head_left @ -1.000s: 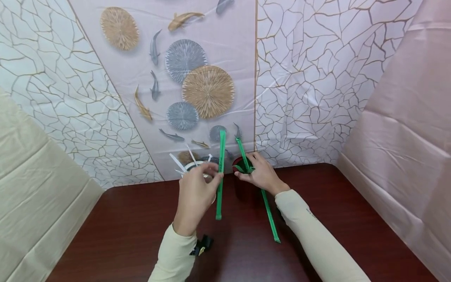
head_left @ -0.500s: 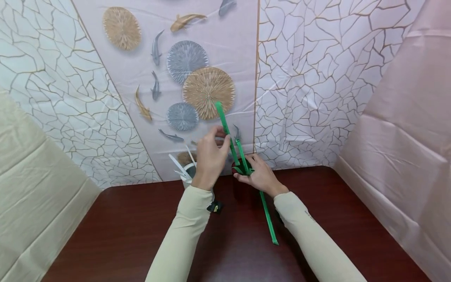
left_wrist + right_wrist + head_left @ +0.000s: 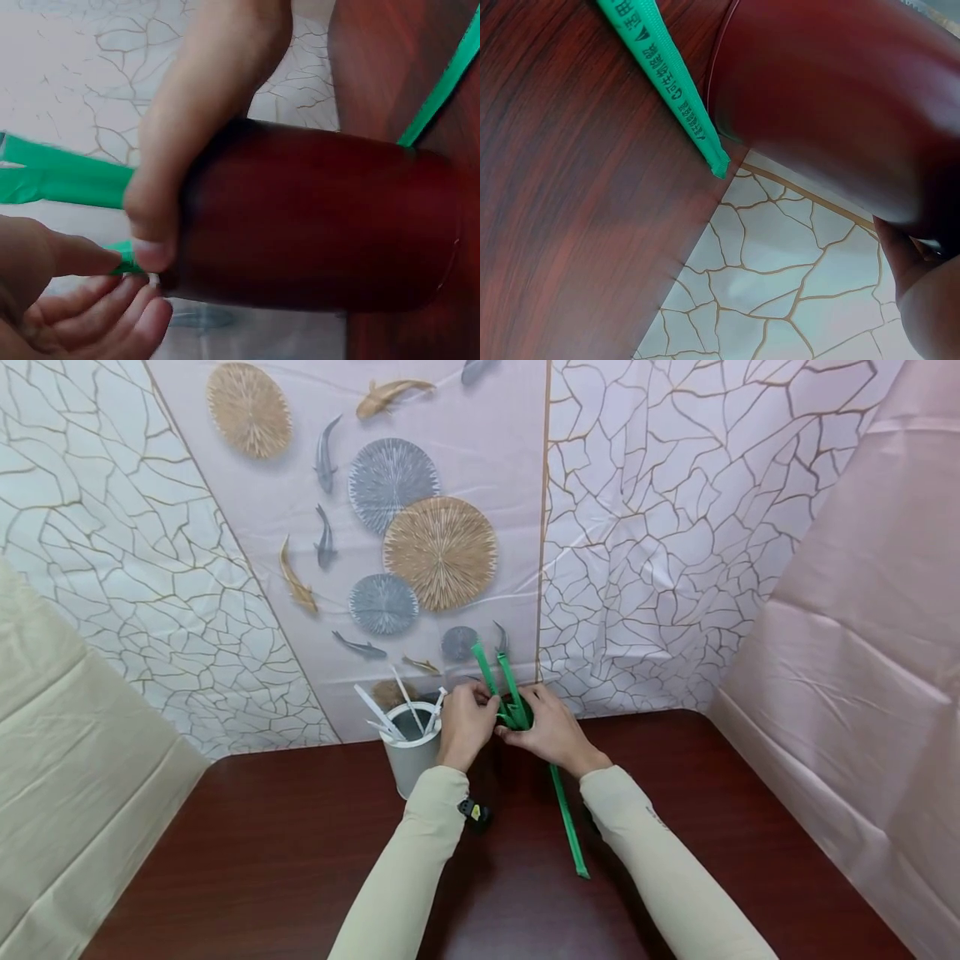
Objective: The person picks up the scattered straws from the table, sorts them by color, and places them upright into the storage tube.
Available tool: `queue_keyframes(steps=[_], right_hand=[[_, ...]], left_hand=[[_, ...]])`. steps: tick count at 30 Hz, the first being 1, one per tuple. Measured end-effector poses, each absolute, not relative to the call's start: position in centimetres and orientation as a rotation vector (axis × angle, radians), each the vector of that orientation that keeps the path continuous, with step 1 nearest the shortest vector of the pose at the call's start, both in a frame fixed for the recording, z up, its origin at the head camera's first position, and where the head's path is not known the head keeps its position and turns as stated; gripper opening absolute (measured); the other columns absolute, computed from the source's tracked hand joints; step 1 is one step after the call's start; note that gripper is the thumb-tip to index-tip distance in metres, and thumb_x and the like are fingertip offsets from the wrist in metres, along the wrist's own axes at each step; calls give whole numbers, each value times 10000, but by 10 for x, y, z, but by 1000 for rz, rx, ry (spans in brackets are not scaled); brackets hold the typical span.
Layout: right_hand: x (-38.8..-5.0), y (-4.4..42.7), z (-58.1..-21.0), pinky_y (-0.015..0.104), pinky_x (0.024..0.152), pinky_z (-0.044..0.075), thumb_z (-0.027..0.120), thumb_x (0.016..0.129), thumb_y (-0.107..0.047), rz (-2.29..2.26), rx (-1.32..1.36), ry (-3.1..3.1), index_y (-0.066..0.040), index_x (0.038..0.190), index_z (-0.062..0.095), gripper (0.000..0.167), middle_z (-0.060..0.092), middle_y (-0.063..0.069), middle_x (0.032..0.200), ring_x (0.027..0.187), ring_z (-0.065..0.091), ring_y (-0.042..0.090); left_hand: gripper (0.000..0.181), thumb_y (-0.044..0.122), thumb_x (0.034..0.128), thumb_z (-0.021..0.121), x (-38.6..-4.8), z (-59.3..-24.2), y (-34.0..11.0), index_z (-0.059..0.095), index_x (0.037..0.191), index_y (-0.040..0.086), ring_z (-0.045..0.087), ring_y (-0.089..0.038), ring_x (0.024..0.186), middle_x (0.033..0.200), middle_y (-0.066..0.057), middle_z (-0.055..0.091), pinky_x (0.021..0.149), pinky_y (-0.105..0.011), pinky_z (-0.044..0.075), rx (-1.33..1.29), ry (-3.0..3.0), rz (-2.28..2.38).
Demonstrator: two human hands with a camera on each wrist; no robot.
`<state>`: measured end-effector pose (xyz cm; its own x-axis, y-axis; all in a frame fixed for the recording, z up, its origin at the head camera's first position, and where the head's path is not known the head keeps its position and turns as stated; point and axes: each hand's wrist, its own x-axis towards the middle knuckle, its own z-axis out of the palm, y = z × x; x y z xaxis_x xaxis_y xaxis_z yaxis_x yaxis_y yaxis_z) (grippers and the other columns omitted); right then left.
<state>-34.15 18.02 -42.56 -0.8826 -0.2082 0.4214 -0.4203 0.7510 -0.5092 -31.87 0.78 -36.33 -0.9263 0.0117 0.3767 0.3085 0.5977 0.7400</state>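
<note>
My left hand pinches a green wrapped straw between thumb and fingers. The straw's lower part goes down at the mouth of a dark red cup; its lower end is hidden. My right hand grips the cup around its rim, thumb towards the left hand. Another green wrapped straw stands in the cup beside the first. Smaller green pieces at the rim are partly covered by fingers. A loose green wrapped straw lies on the table near the cup's base.
Left of the red cup stands a white cup holding several white sticks or straws. Behind the table hangs a patterned cloth, close to its back edge.
My left hand has lifted its green straw, carried it right over the red cup and lowered it at the mouth. The white cup is more exposed. My right hand stays on the cup.
</note>
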Motion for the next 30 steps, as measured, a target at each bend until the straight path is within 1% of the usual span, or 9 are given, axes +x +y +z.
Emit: queue_keyframes(steps=[3,5,10,13,16,20,24,27,30], right_hand=[[-340,179,-424,499,940,500,797,879,-516,871,480,-2616,-85,1515,551,807,543,97,1389,1163,564,297],[-341,178,-424,485,907,499,785,884,-532,866,484,-2617,-95,1509,557,796,544,86,1380,1130,561,285],[-341,178,-424,459,847,486,766,889,-577,856,485,-2627,-119,1498,567,788,539,67,1362,1068,546,260],[-341,179,-423,493,915,501,766,885,-596,861,465,-2646,-100,1524,540,840,526,77,1401,1152,551,281],[-341,179,-423,539,1002,490,758,884,-629,867,454,-2667,-85,1556,502,902,508,88,1455,1259,535,311],[-343,179,-421,566,1044,474,744,886,-665,892,472,-2688,-87,1581,474,944,487,103,1498,1320,518,335],[-343,185,-417,590,1082,448,745,895,-657,959,471,-2724,-88,1610,436,964,452,121,1537,1376,484,362],[-339,189,-412,627,1127,400,715,923,-654,1057,493,-2756,-78,1636,384,975,407,154,1575,1439,427,401],[-335,190,-407,680,1166,325,590,1004,-659,1185,550,-2775,-83,1668,307,924,326,186,1642,1505,341,441]], left_hand=[[127,152,1004,715,-320,-370,5,787,983,50,730,-252,844,902,-62,776,804,-418,578,-203,-2557,-1213],[154,183,1009,715,-321,-375,2,796,1006,52,734,-247,858,905,-51,781,831,-419,574,-181,-2590,-1203],[290,295,1044,678,-317,-379,-6,782,1142,42,735,-251,932,977,-65,786,868,-428,574,-188,-2619,-1285],[346,312,1064,635,-313,-378,-13,750,1234,33,723,-264,1002,1060,-91,776,899,-440,566,-286,-2594,-1336],[358,271,1075,602,-307,-375,-22,695,1333,41,699,-273,1128,1194,-114,749,966,-447,552,-415,-2558,-1386],[419,195,1053,621,-299,-374,-36,601,1450,60,610,-290,1323,1402,-145,659,1057,-494,515,-581,-2503,-1441],[572,178,1016,664,-298,-381,-44,491,1546,50,511,-330,1429,1532,-175,544,1147,-556,429,-730,-2523,-1372],[742,271,995,710,-300,-389,-44,377,1623,58,423,-347,1497,1623,-175,431,1195,-567,366,-774,-2620,-1285],[934,409,953,764,-304,-398,-40,269,1671,75,330,-353,1555,1698,-165,313,1224,-566,323,-753,-2698,-1257]])
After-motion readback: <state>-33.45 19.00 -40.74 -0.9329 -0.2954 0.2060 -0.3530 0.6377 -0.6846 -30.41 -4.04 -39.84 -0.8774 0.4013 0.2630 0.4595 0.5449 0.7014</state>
